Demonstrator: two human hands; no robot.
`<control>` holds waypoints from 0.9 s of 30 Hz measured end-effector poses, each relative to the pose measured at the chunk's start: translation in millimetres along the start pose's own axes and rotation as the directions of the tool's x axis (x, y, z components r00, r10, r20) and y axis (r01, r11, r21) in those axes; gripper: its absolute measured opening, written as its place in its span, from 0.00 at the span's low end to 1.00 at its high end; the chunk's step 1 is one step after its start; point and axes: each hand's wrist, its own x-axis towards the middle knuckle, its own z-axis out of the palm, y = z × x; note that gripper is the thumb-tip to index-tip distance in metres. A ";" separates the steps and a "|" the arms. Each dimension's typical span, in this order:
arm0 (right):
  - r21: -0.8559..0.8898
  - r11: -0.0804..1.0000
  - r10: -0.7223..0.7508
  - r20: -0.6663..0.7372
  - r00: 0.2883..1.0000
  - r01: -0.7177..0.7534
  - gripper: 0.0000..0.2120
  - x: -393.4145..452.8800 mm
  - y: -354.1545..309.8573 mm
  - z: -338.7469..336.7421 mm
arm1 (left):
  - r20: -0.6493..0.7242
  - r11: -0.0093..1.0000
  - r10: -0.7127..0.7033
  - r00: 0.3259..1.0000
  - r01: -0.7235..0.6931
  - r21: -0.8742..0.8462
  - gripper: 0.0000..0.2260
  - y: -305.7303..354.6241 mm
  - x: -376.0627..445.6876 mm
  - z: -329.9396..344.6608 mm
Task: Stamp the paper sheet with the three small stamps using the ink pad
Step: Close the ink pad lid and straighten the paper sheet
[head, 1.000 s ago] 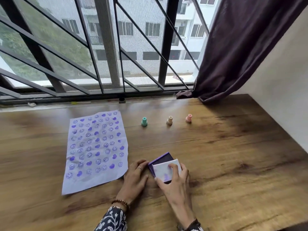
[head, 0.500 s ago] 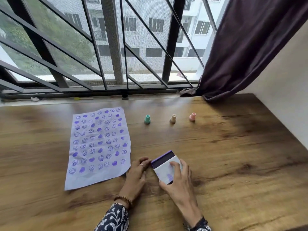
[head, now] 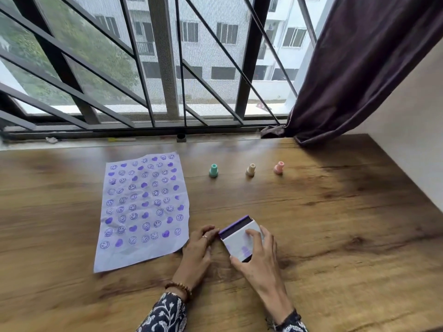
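A pale purple paper sheet (head: 143, 209) lies on the wooden table (head: 335, 236), covered with purple smiley and heart prints. Three small stamps stand upright in a row behind: green (head: 213, 170), beige (head: 250, 169) and pink (head: 279, 167). The ink pad (head: 237, 238) sits near me, its white lid lowered almost over the purple base, with a dark strip of pad showing at the far edge. My right hand (head: 257, 257) grips the lid, thumb at its near corner. My left hand (head: 199, 248) rests flat beside the pad's left edge, fingertips touching it.
A barred window runs along the table's far edge, with small bits of debris on its sill (head: 119, 139). A dark curtain (head: 359, 68) hangs at the back right, its hem on the table corner. A white wall (head: 419, 140) borders the right side.
The white lid has come down further over the purple base, leaving less of the pad showing. The camera has shifted slightly; the stamps and paper have not moved.
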 end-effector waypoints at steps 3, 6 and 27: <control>-0.009 1.000 0.003 -0.001 1.000 -0.003 0.31 -0.4 0.3 1.0 | -0.008 1.000 -0.001 1.000 0.001 0.006 0.23 -0.5 -0.7 0.4; -0.020 1.000 0.004 -0.001 1.000 -0.004 0.32 -0.9 -0.1 1.8 | -0.017 1.000 0.004 1.000 -0.004 0.012 0.23 -0.4 -0.8 0.1; -0.025 1.000 0.014 0.045 0.999 -0.013 0.33 9.0 0.5 -0.3 | -0.023 1.000 0.021 1.000 -0.021 0.005 0.23 -0.5 -1.2 0.1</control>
